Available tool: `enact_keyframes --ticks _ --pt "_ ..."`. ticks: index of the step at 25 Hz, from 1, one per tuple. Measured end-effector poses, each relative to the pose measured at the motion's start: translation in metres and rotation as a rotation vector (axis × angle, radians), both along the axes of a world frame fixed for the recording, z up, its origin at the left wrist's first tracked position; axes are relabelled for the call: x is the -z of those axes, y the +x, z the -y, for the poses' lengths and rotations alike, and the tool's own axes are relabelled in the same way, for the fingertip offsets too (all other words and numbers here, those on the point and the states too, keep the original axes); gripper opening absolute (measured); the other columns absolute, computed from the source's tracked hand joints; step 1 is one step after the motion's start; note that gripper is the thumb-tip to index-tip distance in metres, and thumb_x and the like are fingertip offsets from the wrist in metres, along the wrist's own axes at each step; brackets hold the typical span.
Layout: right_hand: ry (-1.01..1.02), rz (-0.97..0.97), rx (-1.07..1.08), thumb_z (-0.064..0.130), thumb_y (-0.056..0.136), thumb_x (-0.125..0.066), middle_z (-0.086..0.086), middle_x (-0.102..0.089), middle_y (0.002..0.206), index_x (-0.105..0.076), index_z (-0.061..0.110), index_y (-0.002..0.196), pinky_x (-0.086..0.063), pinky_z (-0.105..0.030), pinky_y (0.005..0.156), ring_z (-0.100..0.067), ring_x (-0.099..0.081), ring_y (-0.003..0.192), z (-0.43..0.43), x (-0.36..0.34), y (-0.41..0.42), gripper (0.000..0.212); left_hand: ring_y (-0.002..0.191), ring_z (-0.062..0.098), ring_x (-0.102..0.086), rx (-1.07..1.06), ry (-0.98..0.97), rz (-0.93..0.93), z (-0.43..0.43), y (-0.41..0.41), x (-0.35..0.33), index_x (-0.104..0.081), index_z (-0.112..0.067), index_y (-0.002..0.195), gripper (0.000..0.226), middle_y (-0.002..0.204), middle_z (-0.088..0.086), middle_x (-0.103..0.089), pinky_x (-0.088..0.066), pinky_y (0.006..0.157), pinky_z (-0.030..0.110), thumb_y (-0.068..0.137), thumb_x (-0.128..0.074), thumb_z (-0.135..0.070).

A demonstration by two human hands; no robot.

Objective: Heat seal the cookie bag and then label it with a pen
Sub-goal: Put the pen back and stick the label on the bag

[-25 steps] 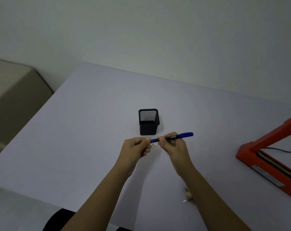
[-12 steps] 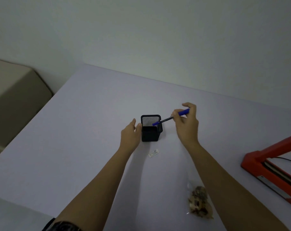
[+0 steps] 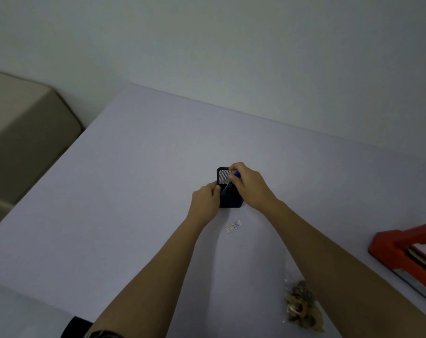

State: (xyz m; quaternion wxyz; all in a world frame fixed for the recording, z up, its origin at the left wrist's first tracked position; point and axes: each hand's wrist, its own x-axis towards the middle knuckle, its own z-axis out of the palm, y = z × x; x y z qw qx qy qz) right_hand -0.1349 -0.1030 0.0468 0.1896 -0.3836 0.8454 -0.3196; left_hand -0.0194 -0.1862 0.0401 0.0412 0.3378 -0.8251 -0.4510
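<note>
Two bare hands are meeting at a black mesh pen holder [image 3: 229,191] standing upright near the middle of the pale lavender table [image 3: 133,191]. The right hand [image 3: 249,184] is pinching a pen [image 3: 230,182] between thumb and fingers, and the pen is slanting steeply, its blue end pointing up and away from the person while its lower end is dipping into the holder's open top toward the near left corner. The pen's long axis is running from upper right to lower left in the view. Its visible top is bright blue, the shaft below looking dark and thin; the tip is hidden inside the holder. The left hand [image 3: 207,198] is gripping the holder's left wall, thumb pressing near the rim.

The cookie bag [image 3: 302,306] is lying flat on the table near the person, just beside the right forearm, clear plastic with brown crumbly cookies inside. A small white label [image 3: 233,226] is lying on the table between the holder and the bag. The red heat sealer [image 3: 407,254] is sitting at the right edge.
</note>
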Motion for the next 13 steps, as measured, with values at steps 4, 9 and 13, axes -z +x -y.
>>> enact_keyframes --ticks 4,9,13 --pt "0.039 -0.199 -0.008 0.019 0.096 -0.047 -0.015 -0.051 0.117 -0.048 0.004 0.125 -0.044 -0.033 0.089 -0.026 -0.051 0.106 0.002 0.005 -0.003 0.033 0.073 0.020 -0.049 -0.004 0.019 -0.033 0.002 0.000 0.000 -0.060 -0.004 0.108 0.032 0.091 0.014 -0.064 -0.026 0.054 0.021 0.099 -0.031 -0.014" --pt "0.144 -0.286 -0.024 0.027 0.097 -0.043 -0.017 -0.035 0.141 -0.025 0.003 0.142 -0.036 -0.038 0.102 -0.030 -0.035 0.126 -0.004 0.009 -0.010 0.054 0.082 0.020 -0.051 0.009 0.040 -0.010 0.003 0.000 0.002 -0.060 -0.008 0.114 0.033 0.101 0.013 -0.066 -0.029 0.059 0.020 0.100 -0.031 -0.017" --pt "-0.039 -0.150 0.144 0.032 0.097 -0.041 -0.014 -0.032 0.146 -0.020 0.006 0.144 -0.026 -0.036 0.110 -0.025 -0.029 0.134 -0.026 0.012 -0.012 0.058 0.102 0.017 -0.055 -0.152 0.091 -0.107 -0.002 0.011 -0.001 -0.058 -0.018 0.118 0.029 0.116 0.004 -0.059 -0.037 0.080 0.012 0.099 -0.038 -0.028"
